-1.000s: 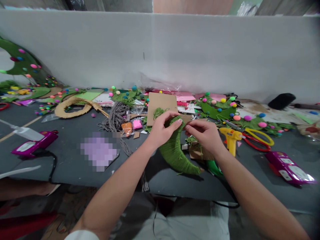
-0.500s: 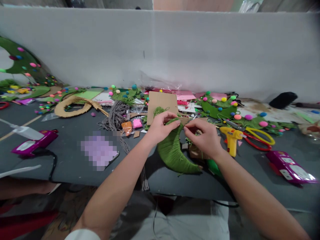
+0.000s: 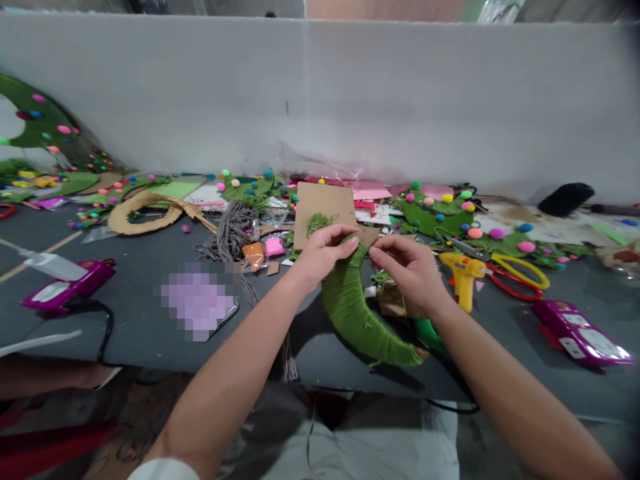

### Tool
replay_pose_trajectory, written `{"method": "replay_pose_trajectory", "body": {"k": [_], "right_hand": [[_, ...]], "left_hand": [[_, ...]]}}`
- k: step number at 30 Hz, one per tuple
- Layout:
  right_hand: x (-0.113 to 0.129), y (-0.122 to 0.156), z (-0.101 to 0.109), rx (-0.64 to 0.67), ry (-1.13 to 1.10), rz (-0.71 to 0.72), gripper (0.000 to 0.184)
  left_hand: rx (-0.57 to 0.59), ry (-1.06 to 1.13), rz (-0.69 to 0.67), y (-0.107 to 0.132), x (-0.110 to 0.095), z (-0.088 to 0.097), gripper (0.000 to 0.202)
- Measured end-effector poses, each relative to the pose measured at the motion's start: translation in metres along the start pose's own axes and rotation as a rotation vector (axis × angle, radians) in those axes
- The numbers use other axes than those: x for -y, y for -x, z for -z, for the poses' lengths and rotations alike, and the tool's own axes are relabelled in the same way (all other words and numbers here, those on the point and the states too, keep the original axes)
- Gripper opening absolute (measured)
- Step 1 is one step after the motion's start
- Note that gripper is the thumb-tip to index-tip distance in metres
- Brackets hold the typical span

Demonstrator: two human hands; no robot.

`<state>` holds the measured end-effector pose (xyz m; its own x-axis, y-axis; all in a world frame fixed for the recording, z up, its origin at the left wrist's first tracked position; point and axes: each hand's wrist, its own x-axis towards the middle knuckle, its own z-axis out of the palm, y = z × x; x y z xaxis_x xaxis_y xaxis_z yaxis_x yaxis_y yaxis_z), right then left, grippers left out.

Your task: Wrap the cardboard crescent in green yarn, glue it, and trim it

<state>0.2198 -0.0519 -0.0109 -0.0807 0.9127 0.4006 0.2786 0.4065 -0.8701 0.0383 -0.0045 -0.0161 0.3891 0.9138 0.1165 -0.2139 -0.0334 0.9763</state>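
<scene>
A curved cardboard ring piece wrapped in green yarn [image 3: 357, 313] stands on edge on the dark table [image 3: 150, 333], its bare cardboard tip near my fingers. My left hand [image 3: 323, 253] is closed round the top of the wrapped arc. My right hand [image 3: 407, 267] pinches the green yarn strand right beside that tip, fingers pressed together. A loose tangle of green yarn [image 3: 320, 223] lies on a brown cardboard sheet [image 3: 324, 210] just behind my hands.
A yellow glue gun [image 3: 463, 277] and yellow-red scissors [image 3: 517, 277] lie right of my hands. Grey yarn [image 3: 233, 233], a bare cardboard ring [image 3: 145, 213], pompom-covered green wreaths [image 3: 440, 217], and purple power strips [image 3: 580, 333] clutter the table. A grey partition stands behind.
The green-wrapped arc has swung, its lower end sliding right and nearer the table edge. Both hands stayed at its top, shifting slightly.
</scene>
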Motion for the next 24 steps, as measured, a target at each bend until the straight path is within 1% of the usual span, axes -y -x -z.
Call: {"method": "replay_pose_trajectory", "body": {"k": [4, 8, 10, 14, 18, 21, 24], "right_hand": [[0.001, 0.001, -0.001, -0.002, -0.066, 0.0, 0.013], [-0.001, 0.001, 0.001, 0.035, -0.123, 0.098, 0.01], [0.0, 0.001, 0.002, 0.037, -0.144, 0.142, 0.008], [0.0, 0.001, 0.002, 0.003, -0.132, 0.174, 0.008], [0.002, 0.001, 0.0, -0.022, -0.132, 0.172, 0.009], [0.003, 0.002, -0.001, -0.027, -0.129, 0.149, 0.012], [0.005, 0.003, -0.001, -0.064, -0.167, 0.089, 0.014]], "left_hand": [[0.022, 0.114, 0.034, 0.002, -0.001, -0.001, 0.029], [0.058, 0.29, 0.131, 0.004, -0.002, -0.005, 0.028], [0.1, 0.389, 0.159, 0.004, -0.001, -0.007, 0.028], [0.212, 0.551, 0.133, 0.005, -0.001, -0.01, 0.02], [0.289, 0.637, 0.139, 0.006, -0.001, -0.01, 0.012], [0.313, 0.657, 0.148, 0.007, -0.002, -0.011, 0.014], [0.325, 0.66, 0.167, 0.007, -0.001, -0.013, 0.017]]}}
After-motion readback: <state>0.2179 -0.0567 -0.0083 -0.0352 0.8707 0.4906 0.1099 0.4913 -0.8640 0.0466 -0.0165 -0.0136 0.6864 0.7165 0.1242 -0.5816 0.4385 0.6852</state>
